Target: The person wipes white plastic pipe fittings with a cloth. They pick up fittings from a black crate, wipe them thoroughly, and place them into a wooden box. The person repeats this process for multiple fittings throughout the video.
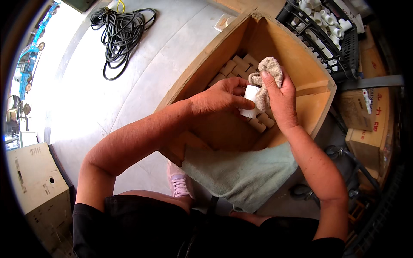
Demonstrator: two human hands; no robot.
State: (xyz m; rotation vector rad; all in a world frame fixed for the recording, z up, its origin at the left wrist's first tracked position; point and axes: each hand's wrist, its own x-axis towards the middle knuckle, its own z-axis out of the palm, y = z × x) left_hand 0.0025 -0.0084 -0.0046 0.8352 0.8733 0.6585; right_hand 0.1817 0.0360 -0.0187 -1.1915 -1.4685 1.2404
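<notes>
My left hand grips a short white plastic pipe fitting with fingers and thumb around its side. A crumpled beige cloth is pinched in my right hand, and its lower end touches the fitting. Both hands are over an open wooden box. Inside it lie several similar fittings in rows, shaded to a tan tone; my hands hide part of them. A pale green towel hangs over the box's near edge.
A black plastic crate of white pipe fittings stands beyond the box at right. Cardboard cartons are stacked below it. A coiled black cable lies on the grey floor. Another carton sits at left.
</notes>
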